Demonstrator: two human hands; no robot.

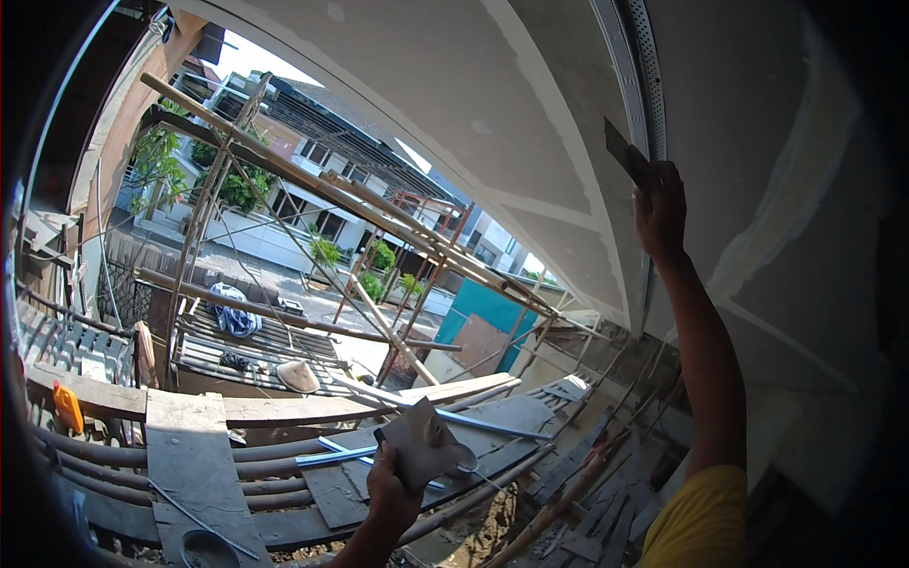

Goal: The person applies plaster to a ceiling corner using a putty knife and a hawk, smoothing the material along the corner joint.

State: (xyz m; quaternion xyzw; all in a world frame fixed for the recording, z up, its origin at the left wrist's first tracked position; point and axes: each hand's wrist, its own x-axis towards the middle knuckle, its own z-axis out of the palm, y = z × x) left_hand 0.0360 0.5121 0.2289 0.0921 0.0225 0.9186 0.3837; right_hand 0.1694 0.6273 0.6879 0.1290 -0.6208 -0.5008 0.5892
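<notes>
My right hand (pixel 661 218) is raised overhead, its fingers wrapped round a putty knife (pixel 622 153). The flat blade points up and left, by a perforated metal strip (pixel 649 80) that runs along a gap in the ceiling; whether it touches is unclear. Grey ceiling boards (pixel 417 62) with pale filled seams lie on both sides of the gap. Lower down, my left hand (pixel 390 497) grips a flat, squarish metal plate (pixel 414 464). A dab of grey paste (pixel 436 434) sits on the plate. The fingers under it are partly hidden.
Below are scaffold boards (pixel 194 464) over round poles, with gaps between. Metal channels (pixel 473 422) lie across them. A bucket (pixel 210 549), an orange container (pixel 67 409) and a conical hat (pixel 298 377) are at left. Crossed bamboo poles (pixel 312 194) stand toward the street.
</notes>
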